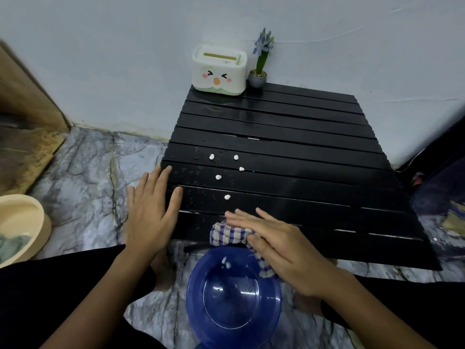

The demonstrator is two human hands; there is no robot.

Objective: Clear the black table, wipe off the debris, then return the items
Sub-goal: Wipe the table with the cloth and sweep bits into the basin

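Head view, steeply down, close over black table (289, 152)

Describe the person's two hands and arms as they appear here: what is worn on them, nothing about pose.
Both the left hand and the right hand are bare: no gloves, rings, watch or bracelet visible. Both forearms are uncovered to the frame's lower edge, with no sleeve in view. The dark fabric beneath them looks like legwear, not sleeves.

Open slats across the black table (314, 157), bar tissue box (219, 71) and flower pot (258, 78) at far-left corner
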